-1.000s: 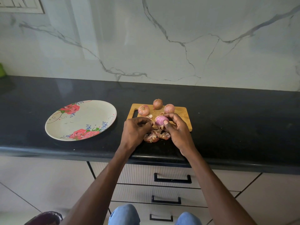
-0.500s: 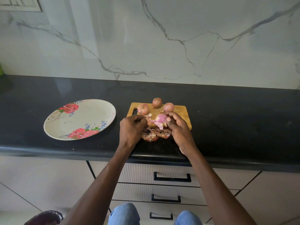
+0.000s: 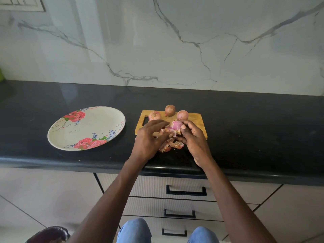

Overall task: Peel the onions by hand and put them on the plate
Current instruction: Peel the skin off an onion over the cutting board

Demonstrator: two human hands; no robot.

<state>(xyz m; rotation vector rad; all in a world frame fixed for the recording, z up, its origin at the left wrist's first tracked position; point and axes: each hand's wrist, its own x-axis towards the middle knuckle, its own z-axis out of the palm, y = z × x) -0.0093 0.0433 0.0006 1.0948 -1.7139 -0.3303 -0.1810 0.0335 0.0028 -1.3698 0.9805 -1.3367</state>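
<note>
My right hand (image 3: 193, 137) grips a partly peeled pink onion (image 3: 175, 126) just above the wooden cutting board (image 3: 196, 121). My left hand (image 3: 149, 137) is at the onion's left side, fingers extended and touching loose skin that hangs from it. Three unpeeled onions (image 3: 170, 110) (image 3: 154, 115) (image 3: 182, 115) sit along the board's far edge. Torn onion skins (image 3: 171, 146) lie on the counter under my hands. A flowered plate (image 3: 84, 128) with nothing on it lies to the left of the board.
The black counter (image 3: 254, 130) runs left to right, with a marble wall (image 3: 175, 50) behind. Drawers with black handles (image 3: 185, 191) are below the counter's front edge. A dark bag (image 3: 49, 235) sits on the floor at lower left.
My left hand's fingers have uncurled and now stretch toward the onion's loose skin. The onion shows more pink flesh than a second ago. My right hand keeps its hold.
</note>
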